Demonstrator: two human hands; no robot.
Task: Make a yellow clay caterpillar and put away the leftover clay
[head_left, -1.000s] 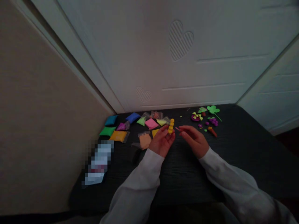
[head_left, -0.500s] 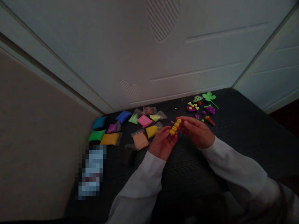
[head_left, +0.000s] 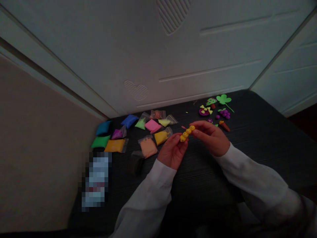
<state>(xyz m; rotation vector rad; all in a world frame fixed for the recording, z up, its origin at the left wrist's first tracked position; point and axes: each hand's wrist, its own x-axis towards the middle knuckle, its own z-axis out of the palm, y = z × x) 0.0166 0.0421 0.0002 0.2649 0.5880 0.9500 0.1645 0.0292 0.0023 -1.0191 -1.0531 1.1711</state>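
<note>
Turned from steep to nearly level: yellow clay caterpillar (head_left: 187, 133), held between both hands above a dark ribbed tabletop (head_left: 198, 175).

Right hand (head_left: 210, 138): curled, thumb and fingers (head_left: 198, 129) pinching the caterpillar's upper end, with a small pink piece (head_left: 183, 127) just behind it. Left hand (head_left: 172, 151): half open, palm up, fingers bent against the lower end. Left of the hands: sealed packets of coloured clay, the yellow packet (head_left: 162, 137) and orange packet (head_left: 148, 148) nearest. Right of the hands, near the right hand: small craft models, including a clay carrot (head_left: 224, 125), purple clay grapes (head_left: 225, 113) and a green shamrock (head_left: 224, 99).
</note>
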